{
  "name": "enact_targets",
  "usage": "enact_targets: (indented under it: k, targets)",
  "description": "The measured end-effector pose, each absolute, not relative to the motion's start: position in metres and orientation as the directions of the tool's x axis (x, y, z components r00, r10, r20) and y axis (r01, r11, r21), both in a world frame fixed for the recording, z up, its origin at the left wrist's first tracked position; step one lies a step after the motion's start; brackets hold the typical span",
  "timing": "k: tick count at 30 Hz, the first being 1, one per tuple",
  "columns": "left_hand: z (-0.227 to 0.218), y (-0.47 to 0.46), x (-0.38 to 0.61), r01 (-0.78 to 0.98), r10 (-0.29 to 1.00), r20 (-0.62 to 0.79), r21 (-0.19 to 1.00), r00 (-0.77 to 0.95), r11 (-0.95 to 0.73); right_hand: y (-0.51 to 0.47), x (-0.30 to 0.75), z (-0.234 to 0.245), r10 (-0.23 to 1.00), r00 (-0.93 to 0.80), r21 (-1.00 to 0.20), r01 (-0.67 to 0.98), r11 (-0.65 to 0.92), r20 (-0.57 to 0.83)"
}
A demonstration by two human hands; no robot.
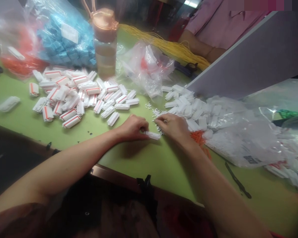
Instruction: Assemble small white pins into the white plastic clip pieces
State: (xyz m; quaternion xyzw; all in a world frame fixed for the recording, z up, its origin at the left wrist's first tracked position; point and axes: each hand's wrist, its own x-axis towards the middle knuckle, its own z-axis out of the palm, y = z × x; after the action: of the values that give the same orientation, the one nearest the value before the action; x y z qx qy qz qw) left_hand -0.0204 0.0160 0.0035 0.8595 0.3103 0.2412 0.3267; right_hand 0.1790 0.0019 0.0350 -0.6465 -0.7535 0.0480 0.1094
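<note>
My left hand (134, 128) is closed around one end of a small white rectangular plastic housing (152, 135), held low over the green table. Just to its right, my right hand (172, 125) reaches down with thumb and fingertips pinched together at a scatter of tiny white parts (157, 113). Whatever is between those fingertips is too small to make out. Left of my hands lies a large heap of white housings (72, 99), many with an orange stripe. Plain white plastic pieces (186, 104) are piled beyond my right hand.
A drink bottle (105, 46) stands behind the heap, beside bags of blue parts (67, 36) and orange parts (22, 56). Clear bags (243, 138) and orange strips (198, 137) lie at right, near a dark thin tool (237, 181). A grey panel (253, 56) separates another person (221, 26).
</note>
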Motion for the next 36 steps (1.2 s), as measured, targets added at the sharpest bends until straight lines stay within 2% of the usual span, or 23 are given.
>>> enact_targets:
  k: [3, 5, 7, 10, 12, 15, 20, 23, 28, 33, 36]
  targets:
    - [0.003, 0.016, -0.021, 0.359, 0.681, 0.22, 0.715, 0.699, -0.6, 0.009, 0.173, 0.038, 0.989, -0.144, -0.099, 0.984, 0.145, 0.018]
    - [0.004, 0.017, -0.021, 0.353, 0.678, 0.225, 0.716, 0.7, -0.602, 0.006, 0.174, 0.043, 0.987, -0.161, -0.085, 0.983, 0.162, 0.011]
    - [0.004, 0.017, -0.021, 0.355, 0.681, 0.226, 0.716, 0.696, -0.6, -0.003, 0.18, 0.05, 0.985, -0.169, -0.172, 0.97, 0.172, 0.032]
    - [0.003, 0.016, -0.021, 0.358, 0.684, 0.23, 0.714, 0.692, -0.602, -0.029, 0.187, 0.062, 0.988, -0.149, -0.431, 0.89, 0.149, 0.034]
    - [0.003, 0.016, -0.021, 0.357, 0.684, 0.235, 0.711, 0.69, -0.605, -0.048, 0.188, 0.063, 0.991, -0.132, -0.533, 0.837, 0.129, 0.033]
    - [0.003, 0.016, -0.02, 0.361, 0.687, 0.242, 0.706, 0.686, -0.609, -0.068, 0.186, 0.054, 0.986, -0.121, -0.59, 0.79, 0.163, 0.111]
    - [0.003, 0.017, -0.02, 0.354, 0.683, 0.251, 0.704, 0.686, -0.615, -0.073, 0.183, 0.028, 0.954, -0.116, -0.609, 0.747, 0.267, 0.276]
    - [0.003, 0.017, -0.021, 0.353, 0.683, 0.251, 0.706, 0.686, -0.614, -0.071, 0.184, 0.024, 0.93, -0.168, -0.516, 0.793, 0.325, 0.328]
    - [0.004, 0.016, -0.02, 0.369, 0.686, 0.24, 0.698, 0.687, -0.614, -0.069, 0.185, 0.028, 0.845, -0.304, -0.224, 0.874, 0.431, 0.44]
    - [0.003, 0.016, -0.02, 0.366, 0.692, 0.251, 0.702, 0.677, -0.612, -0.075, 0.176, 0.034, 0.761, -0.409, 0.076, 0.898, 0.433, 0.504]
    - [0.002, 0.015, -0.02, 0.36, 0.691, 0.257, 0.702, 0.676, -0.614, -0.083, 0.168, 0.035, 0.725, -0.445, 0.169, 0.89, 0.423, 0.526]
